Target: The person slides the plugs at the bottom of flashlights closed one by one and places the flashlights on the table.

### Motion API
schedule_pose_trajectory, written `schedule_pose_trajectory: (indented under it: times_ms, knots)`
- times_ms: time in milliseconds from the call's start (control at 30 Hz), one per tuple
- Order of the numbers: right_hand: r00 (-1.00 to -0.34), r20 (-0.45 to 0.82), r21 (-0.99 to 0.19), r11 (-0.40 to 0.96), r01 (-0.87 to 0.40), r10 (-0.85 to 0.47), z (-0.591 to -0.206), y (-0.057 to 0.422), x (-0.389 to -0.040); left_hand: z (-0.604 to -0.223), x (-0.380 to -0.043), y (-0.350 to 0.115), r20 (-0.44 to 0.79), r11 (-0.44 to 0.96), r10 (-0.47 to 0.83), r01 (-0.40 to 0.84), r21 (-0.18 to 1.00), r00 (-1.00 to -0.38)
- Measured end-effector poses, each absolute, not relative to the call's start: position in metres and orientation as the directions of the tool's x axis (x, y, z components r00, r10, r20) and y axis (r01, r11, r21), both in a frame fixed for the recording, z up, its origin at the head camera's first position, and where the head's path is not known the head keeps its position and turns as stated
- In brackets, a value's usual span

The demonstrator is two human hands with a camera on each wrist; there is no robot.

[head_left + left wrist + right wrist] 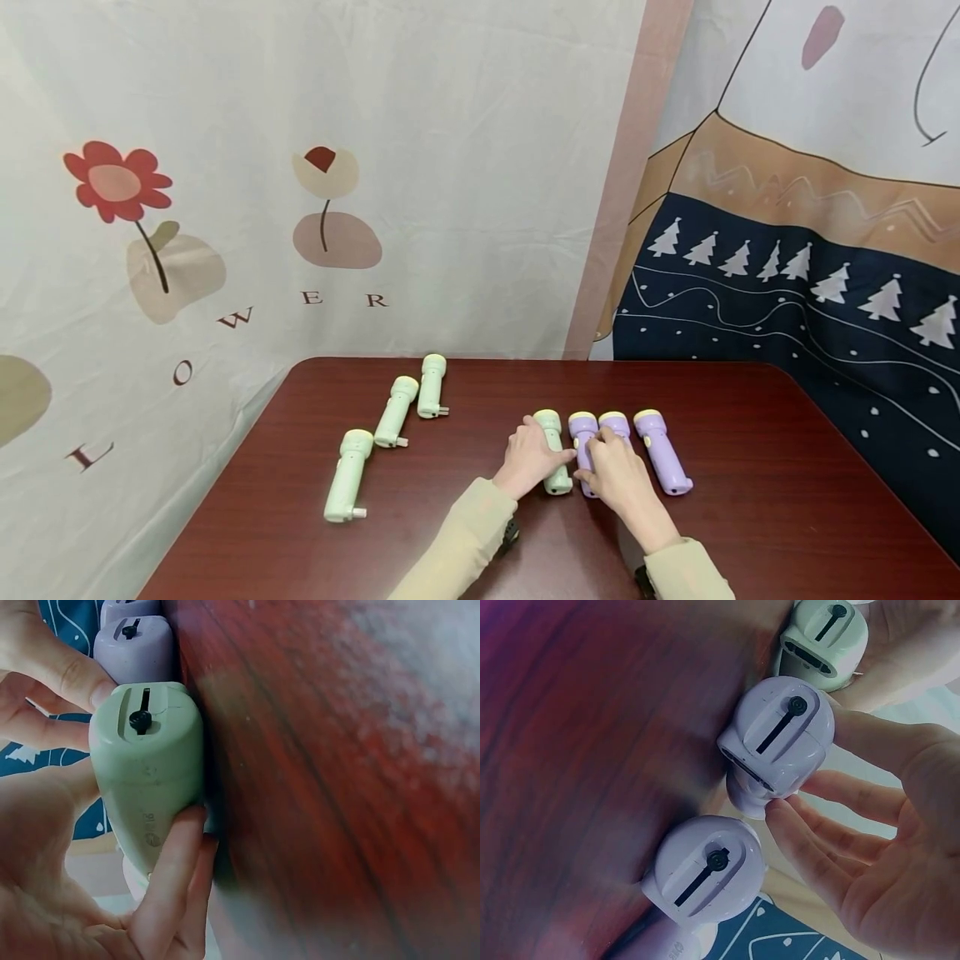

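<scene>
Head view: the left hand [531,457] holds a green flashlight [552,437] between thumb and fingers; the right hand [621,479] pinches the adjacent purple flashlight [586,451]. Both lie on the surface [262,525], beside two further purple flashlights [663,454]. Three other green flashlights [349,475] lie well apart, at left. The step in hand appears to be row alignment. The next move likely calls for leveling the ends, then releasing both grips.

Pale yellowish-beige sleeves [456,540], plain cuffs [495,500], small black wrist-worn pieces [509,537] showing at both cuffs
</scene>
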State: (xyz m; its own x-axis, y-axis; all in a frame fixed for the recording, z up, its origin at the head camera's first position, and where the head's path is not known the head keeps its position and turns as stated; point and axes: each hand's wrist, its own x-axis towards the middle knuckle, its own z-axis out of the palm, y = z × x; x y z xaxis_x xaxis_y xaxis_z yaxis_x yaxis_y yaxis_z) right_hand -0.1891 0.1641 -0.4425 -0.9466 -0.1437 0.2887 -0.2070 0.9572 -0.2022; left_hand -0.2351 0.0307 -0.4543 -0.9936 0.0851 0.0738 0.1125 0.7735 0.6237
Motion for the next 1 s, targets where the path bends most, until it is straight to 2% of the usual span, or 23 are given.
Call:
schedule_pose_trajectory:
  times_ms: [567, 1000]
  knots:
    - [-0.944, 0.294, -0.199, 0.957, -0.213, -0.149, -0.444, 0.164, -0.189, -0.443, -0.239, 0.019, 0.035, 0.808, 0.139, 0.134, 0.574, -0.99]
    - [-0.956, 0.261, -0.225, 0.955, -0.193, -0.132, -0.444, 0.165, -0.19, -0.432, -0.288, -0.043, 0.278, 0.895, 0.03, 0.15, 0.42, -0.96]
